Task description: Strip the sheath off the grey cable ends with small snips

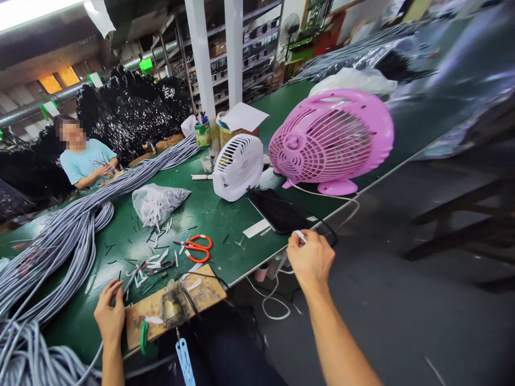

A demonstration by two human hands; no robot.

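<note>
At the bench's near edge, my right hand is closed, with a small white piece between thumb and fingers. It is close to the lower end of a black phone or tablet lying on the bench. My left hand has its fingertips together around a short black sleeve-like piece, left of a wooden board. A soldering-type fixture with a brass-coloured part is on that board. Orange-handled scissors and pliers lie beyond it, among black and white scraps.
Bundled grey cables cover the left side. A bag of white pieces, a white fan and a pink fan stand on the green bench. A blue-handled tool is below the board. Another person works across the bench.
</note>
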